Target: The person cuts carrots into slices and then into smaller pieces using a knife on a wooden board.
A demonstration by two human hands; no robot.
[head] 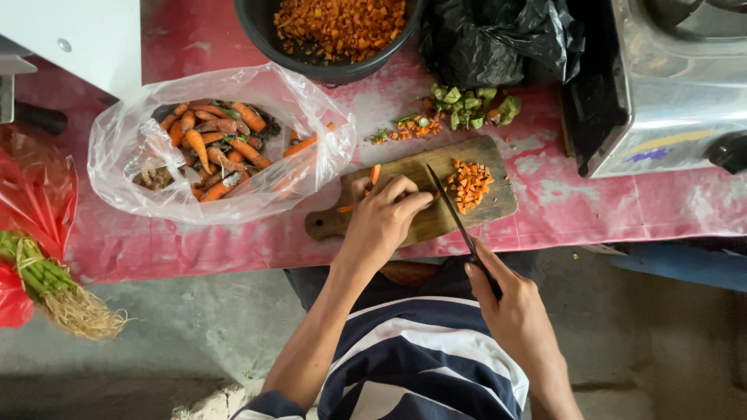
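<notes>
Carrot (374, 174): lies on the board (498, 204), mostly hidden under the left hand (384, 211); only an orange tip shows past the fingers. Judged stiff, light, round in section, so liable to roll; cut faces likely damp and slick. Best held from above, fingertips curled back from the blade.

Left hand: closed down over the carrot, fingers bent, pressing it to the board.

Right hand (510, 307): grip closed round the handle of the knife (451, 211), forefinger along the top. Blade slants across the board, its tip just beside the left fingers.

Diced carrot (470, 184): small heap on the board, right of the blade.

Board sits at the near edge of the red counter (545, 179).

Beyond: clear bag (210, 148) of whole carrots to the left; black bowl (268, 35) of dice at the back; green trimmings (467, 105) near a black bag (498, 39); metal stove (669, 85) to the right; bunch of rooted greens (47, 284) far left.
</notes>
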